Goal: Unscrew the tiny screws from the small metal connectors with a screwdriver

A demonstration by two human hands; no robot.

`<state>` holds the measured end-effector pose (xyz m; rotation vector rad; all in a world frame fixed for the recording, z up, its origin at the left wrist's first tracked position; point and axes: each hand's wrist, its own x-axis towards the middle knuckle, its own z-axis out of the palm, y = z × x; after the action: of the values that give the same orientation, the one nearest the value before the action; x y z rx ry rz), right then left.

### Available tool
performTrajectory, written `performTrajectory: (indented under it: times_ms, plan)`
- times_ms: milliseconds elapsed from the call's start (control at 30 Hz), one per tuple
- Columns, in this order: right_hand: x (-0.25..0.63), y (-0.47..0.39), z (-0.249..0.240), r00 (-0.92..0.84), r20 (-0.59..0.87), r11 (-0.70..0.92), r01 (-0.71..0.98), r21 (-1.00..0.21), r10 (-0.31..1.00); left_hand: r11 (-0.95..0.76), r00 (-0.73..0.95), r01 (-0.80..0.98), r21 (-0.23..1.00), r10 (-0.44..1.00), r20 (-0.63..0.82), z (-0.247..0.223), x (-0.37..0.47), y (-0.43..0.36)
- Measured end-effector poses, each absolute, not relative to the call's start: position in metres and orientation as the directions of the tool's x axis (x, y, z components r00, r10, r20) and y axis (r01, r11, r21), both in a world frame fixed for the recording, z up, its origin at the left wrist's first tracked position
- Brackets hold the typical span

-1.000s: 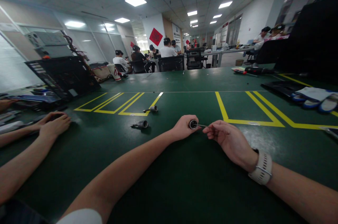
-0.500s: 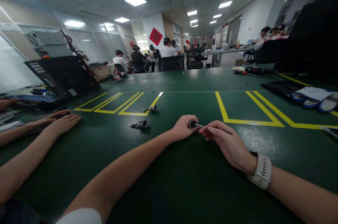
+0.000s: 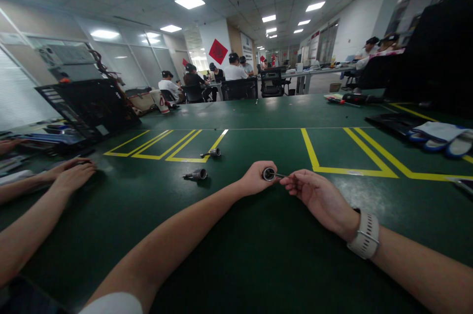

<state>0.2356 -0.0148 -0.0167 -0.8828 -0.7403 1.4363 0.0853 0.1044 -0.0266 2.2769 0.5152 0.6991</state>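
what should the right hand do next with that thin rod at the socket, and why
Probably ease the thin rod a little further into the socket. The left hand grips the socket with its open end facing the right hand, which pinches the rod at its mouth.

— Where can your hands pass on this table (image 3: 258, 255)?

— You have bare green surface all the way from your forearms back to your chest, and a wide open stretch to the right of your right hand (image 3: 318, 195), inside the yellow lines (image 3: 351, 171).

— And on your left?

— Two small metal fittings lie just beyond your left hand (image 3: 256, 178): one fitting (image 3: 195, 174) near your forearm, the other fitting (image 3: 211, 153) farther out on the yellow line. Well to the left, a co-worker's hands (image 3: 72, 173) rest on the table, with a black open case (image 3: 88, 107) behind them.

— Far right?

— Gloves (image 3: 439, 136) and a dark tray (image 3: 391, 122) block that corner.
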Motion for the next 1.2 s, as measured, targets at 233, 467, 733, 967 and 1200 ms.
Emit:
performTrajectory:
  times_ms: [233,467,733,967,1200]
  plan:
    - [0.236,-0.014,-0.018,0.031,-0.056,-0.033,-0.507,-0.861,0.998,-0.672,0.724,0.187,0.716,0.587,0.362,-0.027,0.087,0.105]
    - [0.234,-0.016,-0.018,0.071,-0.020,0.015,-0.461,-0.887,0.997,-0.704,0.699,0.252,0.664,0.607,0.379,-0.029,0.085,0.106]
    - [0.227,-0.025,-0.013,0.092,0.103,0.108,-0.051,-0.993,0.990,-0.823,0.715,0.487,0.292,0.568,0.407,-0.026,0.086,0.102]
    - [0.223,-0.029,-0.012,0.112,0.194,0.152,0.303,-0.941,0.975,-0.824,0.756,0.560,0.088,0.552,0.353,-0.022,0.088,0.095]
    - [0.225,-0.031,-0.010,0.137,0.187,0.135,0.320,-0.938,0.973,-0.802,0.758,0.597,0.032,0.576,0.307,-0.018,0.086,0.096]
